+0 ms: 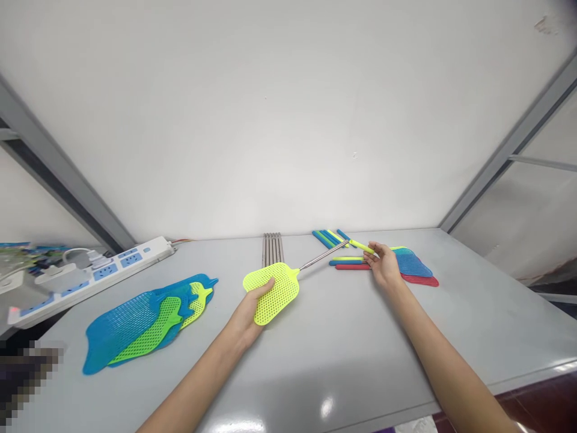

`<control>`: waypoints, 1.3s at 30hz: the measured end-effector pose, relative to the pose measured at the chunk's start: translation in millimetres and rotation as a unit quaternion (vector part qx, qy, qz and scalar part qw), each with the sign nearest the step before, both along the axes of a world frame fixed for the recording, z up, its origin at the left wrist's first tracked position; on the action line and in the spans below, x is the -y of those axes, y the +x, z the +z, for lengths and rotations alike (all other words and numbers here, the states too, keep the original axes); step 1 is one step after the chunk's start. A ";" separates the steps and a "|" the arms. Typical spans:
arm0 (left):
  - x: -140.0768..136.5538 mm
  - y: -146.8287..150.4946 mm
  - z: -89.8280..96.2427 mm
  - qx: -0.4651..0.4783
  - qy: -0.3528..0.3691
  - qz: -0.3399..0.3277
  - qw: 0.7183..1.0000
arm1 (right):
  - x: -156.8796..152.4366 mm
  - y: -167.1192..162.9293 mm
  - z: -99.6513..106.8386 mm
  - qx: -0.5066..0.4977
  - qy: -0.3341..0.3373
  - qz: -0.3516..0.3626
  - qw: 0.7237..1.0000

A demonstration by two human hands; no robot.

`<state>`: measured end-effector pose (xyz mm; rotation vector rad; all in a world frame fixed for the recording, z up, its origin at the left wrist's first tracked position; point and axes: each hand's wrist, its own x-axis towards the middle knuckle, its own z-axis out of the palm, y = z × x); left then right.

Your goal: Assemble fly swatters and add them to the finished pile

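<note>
Above a grey tabletop (315,373), the left hand (246,316) grasps a neon-yellow perforated plastic swatter head (280,294), thumb on top, probably to keep the flat piece steady. A thin silver metal rod (322,255) runs from its neck to a slim neon-yellow tubular handle (362,247), pinched in the fingertips of the right hand (384,264), seemingly to hold both ends in line. Bare silver rods (272,248) lie side by side behind the head, loose blue, green and yellow handles (323,239) near the wall, and overlapping blue, green and yellow mesh heads (119,322) at left, apparently grouped by kind for easy reach.
</note>
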<state>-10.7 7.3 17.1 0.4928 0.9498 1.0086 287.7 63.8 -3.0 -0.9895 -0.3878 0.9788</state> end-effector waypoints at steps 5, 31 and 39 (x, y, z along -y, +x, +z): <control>0.6 0.1 0.0 -0.004 0.004 -0.010 1.000 | 0.2 -1.0 1.6 0.000 0.000 0.007 1.000; 7.9 3.0 6.6 -0.014 -0.015 -0.116 0.993 | -3.2 5.3 -1.8 -0.053 0.012 0.052 0.997; 7.8 3.1 7.6 -0.010 -0.017 -0.102 0.995 | -4.6 26.3 -5.7 -0.114 0.005 0.056 0.992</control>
